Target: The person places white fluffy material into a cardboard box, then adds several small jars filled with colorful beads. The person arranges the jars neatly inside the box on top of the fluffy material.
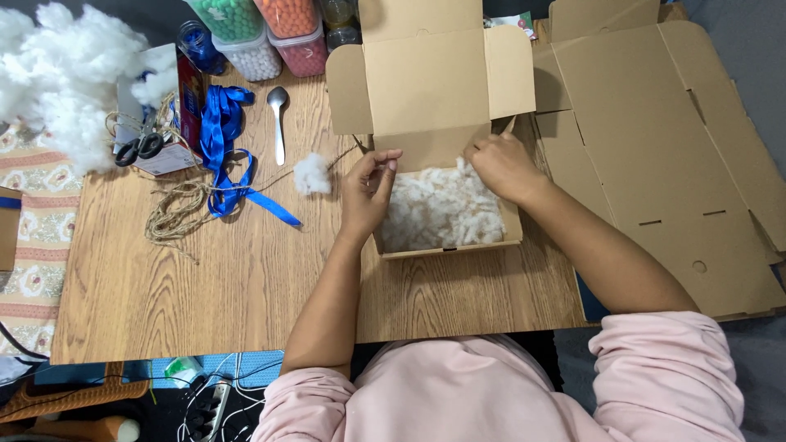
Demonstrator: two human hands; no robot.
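Note:
An open cardboard box (426, 82) stands on the wooden table, its lid flaps raised. White fluffy stuffing (442, 213) fills its bottom. My left hand (367, 192) rests on the box's left wall, fingers curled over the rim. My right hand (501, 166) is inside the box at the far right corner, fingers bent onto the stuffing by the back wall. A small loose tuft of stuffing (312, 173) lies on the table just left of my left hand.
A big heap of stuffing (61, 78) sits at far left with scissors (137, 149), jute twine (173, 209) and blue ribbon (223, 143). A metal spoon (278, 119) and jars of beads (262, 33) lie beyond. Flat cardboard sheets (663, 147) cover the right.

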